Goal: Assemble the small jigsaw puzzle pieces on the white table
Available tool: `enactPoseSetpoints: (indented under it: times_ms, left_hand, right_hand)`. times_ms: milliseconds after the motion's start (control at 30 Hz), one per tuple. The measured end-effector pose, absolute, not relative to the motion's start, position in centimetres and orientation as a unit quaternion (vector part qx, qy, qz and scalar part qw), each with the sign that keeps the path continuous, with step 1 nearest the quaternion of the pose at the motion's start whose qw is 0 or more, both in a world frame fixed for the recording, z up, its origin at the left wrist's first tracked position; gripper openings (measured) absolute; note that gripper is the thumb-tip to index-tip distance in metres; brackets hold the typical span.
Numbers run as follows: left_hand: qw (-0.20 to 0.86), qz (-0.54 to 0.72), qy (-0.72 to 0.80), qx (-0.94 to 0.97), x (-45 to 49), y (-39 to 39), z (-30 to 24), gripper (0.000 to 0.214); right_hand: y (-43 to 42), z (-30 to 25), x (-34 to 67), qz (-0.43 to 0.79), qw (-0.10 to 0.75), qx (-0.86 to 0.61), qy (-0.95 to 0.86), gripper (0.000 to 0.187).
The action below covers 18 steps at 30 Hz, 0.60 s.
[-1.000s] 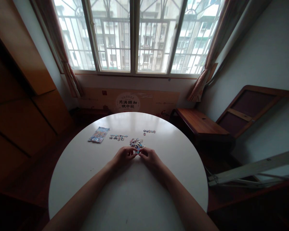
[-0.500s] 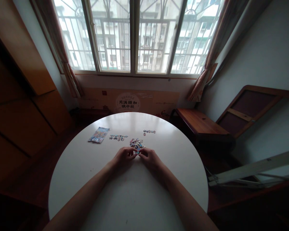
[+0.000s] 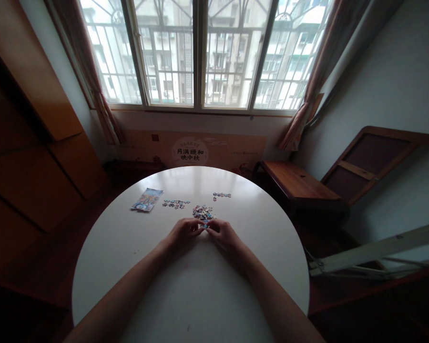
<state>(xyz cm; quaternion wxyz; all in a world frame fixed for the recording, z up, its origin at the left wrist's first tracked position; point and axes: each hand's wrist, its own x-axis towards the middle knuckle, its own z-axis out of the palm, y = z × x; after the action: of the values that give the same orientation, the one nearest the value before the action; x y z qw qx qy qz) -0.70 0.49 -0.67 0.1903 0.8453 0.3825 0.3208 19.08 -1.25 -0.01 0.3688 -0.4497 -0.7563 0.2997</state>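
Over the middle of the white round table, my left hand [image 3: 184, 230] and my right hand [image 3: 222, 232] meet at the fingertips. Both are closed in a pinch on small blue jigsaw puzzle pieces [image 3: 205, 226] between them; whether these are joined cannot be seen. Just beyond my fingers lies a loose pile of jigsaw pieces [image 3: 202, 212]. To its left is a cluster of puzzle pieces laid in rows [image 3: 176, 204]. Farther back on the right, a short bent strip of pieces [image 3: 222, 195] lies flat. A colourful picture sheet [image 3: 148, 199] rests at the left.
The round table [image 3: 110, 267] has its far edge near a printed cardboard panel [image 3: 221, 147] under the window. A wooden bench [image 3: 300, 181] stands off to the right, and wooden cabinets [image 3: 75, 166] line the left.
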Motion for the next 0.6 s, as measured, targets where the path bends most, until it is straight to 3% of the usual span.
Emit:
enactPoseSetpoints:
  times_ms: [600]
  left_hand:
    - [0.181, 0.323, 0.386, 0.845, -0.75, 0.53, -0.66, 0.024]
  right_hand:
    - [-1.36, 0.26, 19.12, 0.298, 0.367, -0.451, -0.757, 0.019]
